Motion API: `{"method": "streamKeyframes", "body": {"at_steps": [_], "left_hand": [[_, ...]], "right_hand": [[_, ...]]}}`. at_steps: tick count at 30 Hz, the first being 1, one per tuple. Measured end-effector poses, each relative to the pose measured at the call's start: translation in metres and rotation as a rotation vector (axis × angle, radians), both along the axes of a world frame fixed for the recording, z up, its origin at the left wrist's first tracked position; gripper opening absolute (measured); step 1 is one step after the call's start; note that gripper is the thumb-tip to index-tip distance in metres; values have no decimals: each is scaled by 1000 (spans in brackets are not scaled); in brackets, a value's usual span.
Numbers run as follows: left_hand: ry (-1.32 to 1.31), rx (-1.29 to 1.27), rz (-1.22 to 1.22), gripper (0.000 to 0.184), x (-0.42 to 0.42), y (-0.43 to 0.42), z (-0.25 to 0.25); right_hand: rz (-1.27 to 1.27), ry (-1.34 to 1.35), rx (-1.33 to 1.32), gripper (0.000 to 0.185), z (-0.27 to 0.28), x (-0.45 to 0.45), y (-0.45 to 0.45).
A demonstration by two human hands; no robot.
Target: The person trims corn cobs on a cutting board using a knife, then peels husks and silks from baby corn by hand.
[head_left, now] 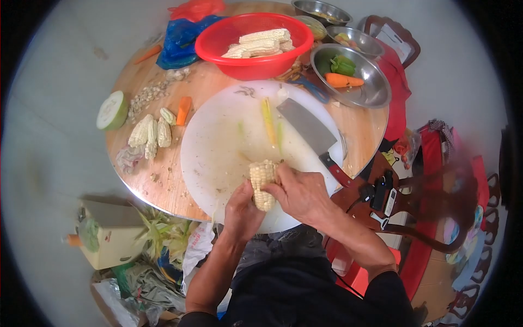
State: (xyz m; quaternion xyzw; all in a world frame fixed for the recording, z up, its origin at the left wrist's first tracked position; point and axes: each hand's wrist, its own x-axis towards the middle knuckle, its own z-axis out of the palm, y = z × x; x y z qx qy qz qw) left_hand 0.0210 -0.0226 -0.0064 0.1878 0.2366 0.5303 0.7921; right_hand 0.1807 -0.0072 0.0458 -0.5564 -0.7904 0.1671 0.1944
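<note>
A short piece of pale corn is held upright between both hands, above the near part of the round white cutting board. My left hand is closed around its lower left side. On the right side, my right hand grips the same corn, with the thumb pressed on the kernels. A cleaver lies on the right of the board, its dark red handle over the board's edge. Thin yellow-green strips lie near the board's middle.
Corn cobs fill a red basin at the back. Metal bowls stand back right, one with a carrot. Left on the wooden table are small corn pieces, a cut gourd and a carrot piece. A chair stands right.
</note>
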Motion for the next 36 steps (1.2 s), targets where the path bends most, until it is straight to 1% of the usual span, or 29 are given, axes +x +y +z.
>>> {"method": "streamKeyframes", "body": {"at_steps": [1, 3, 4, 6, 7, 9, 10, 12, 13, 15, 16, 17, 18, 20, 21, 22, 23, 24, 25, 26, 28, 29, 31, 32, 33, 35, 36], "left_hand": [[12, -5, 15, 57, 0, -1, -7], [26, -8, 33, 56, -1, -1, -11], [1, 5, 18, 55, -3, -1, -11], [-23, 16, 6, 54, -7, -2, -13], [-73, 28, -21, 53, -10, -1, -17], [-123, 39, -48, 53, -13, -1, -19], [-100, 6, -36, 53, -13, -1, -17], [-78, -26, -29, 53, -10, 1, -14], [-77, -10, -9, 52, -7, 2, -13], [-77, 6, 9, 52, -2, 0, -11], [-57, 4, 55, 47, 0, -4, -8], [-37, 2, 101, 43, 1, -6, -5], [-37, 3, 99, 43, 2, -6, -3], [-84, -68, 106, 43, 3, -5, 2], [-82, -68, 111, 43, -1, -4, -4], [-138, -52, 60, 44, -6, -1, -14], [-197, -35, 11, 46, -9, 0, -19], [-198, -33, 20, 46, -10, 0, -17], [-199, -92, 61, 48, -10, 0, -12], [-198, -150, 99, 50, -9, 0, -9], [-185, -115, 92, 50, -10, 2, -19], [-171, -79, 88, 50, -12, 2, -22], [-112, -68, 124, 50, -8, -1, -21], [-59, -65, 157, 51, -8, -2, -18], [-84, -65, 160, 51, -10, -1, -15], [-33, 26, 199, 55, -29, 7, -19], [1, 48, 225, 58, -39, 11, -14]], "right_hand": [[-1, 1, 1, 16, -4, -1, 0], [76, 244, 255, 16, -20, -2, 4], [81, 247, 253, 16, -24, -1, 7], [-82, 199, 146, 16, -27, 7, 13], [-79, 200, 146, 16, -25, 12, 14], [-163, 245, -13, 16, -17, 19, 14], [-166, 244, -13, 16, -16, 19, 11], [-84, 293, -50, 16, -16, 16, 2], [-86, 293, -50, 16, -14, 13, -2], [7, 227, -51, 18, -7, 4, -9], [4, 227, -52, 18, -9, -1, -11], [10, 171, 24, 19, -12, -6, -13], [18, 114, 100, 20, -16, -8, -14], [38, 120, 135, 19, -30, -6, -16], [60, 129, 164, 19, -34, -6, -16], [65, 130, 162, 19, -34, -4, -15], [-61, 99, 78, 19, -32, -2, -12], [-184, 67, -4, 19, -30, 2, -10], [-173, 138, 14, 15, -29, 7, -10], [-170, 139, 15, 15, -29, 6, -12], [-62, 326, -12, 13, -30, 3, -21], [-54, 332, -5, 13, -25, 1, -25], [57, 302, -53, 7, -13, -6, -30], [95, 323, -30, 7, -14, -10, -28], [123, 309, 19, 7, -16, -10, -26], [189, 310, 93, 6, -19, -9, -19], [111, 313, 82, 7, -20, -6, -17]]}}
